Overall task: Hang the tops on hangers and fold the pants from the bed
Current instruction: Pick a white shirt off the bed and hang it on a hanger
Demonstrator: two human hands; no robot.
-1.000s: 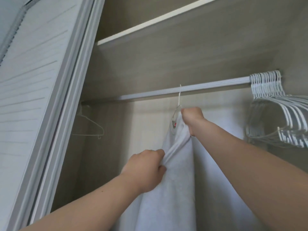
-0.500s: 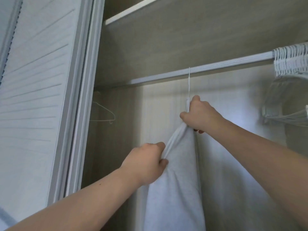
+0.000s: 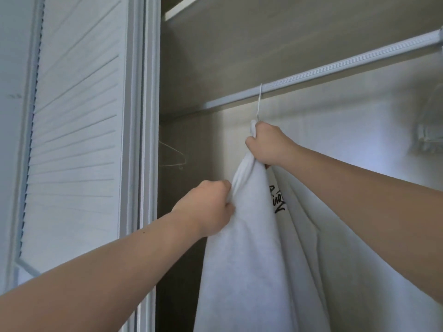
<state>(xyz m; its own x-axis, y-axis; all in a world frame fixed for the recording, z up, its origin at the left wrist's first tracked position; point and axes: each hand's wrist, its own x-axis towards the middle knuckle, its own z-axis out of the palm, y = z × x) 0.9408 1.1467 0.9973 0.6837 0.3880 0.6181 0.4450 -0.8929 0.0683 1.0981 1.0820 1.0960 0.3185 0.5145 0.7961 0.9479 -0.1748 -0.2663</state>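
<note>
Top: white top (image 3: 251,259) of soft fabric, with a black handwritten print on its right side.
Pose: hangs in long folds, running out of view below.
Hanger: thin white hook (image 3: 259,101) over the closet rail (image 3: 335,68); its shoulders are hidden under the fabric.
Hold: right hand (image 3: 268,144) grips the neck of the top, left hand (image 3: 208,209) pinches its left edge.

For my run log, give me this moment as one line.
step: hanging top | hook: over rod | right hand: grips top at collar | left hand: pinches top's edge
</note>
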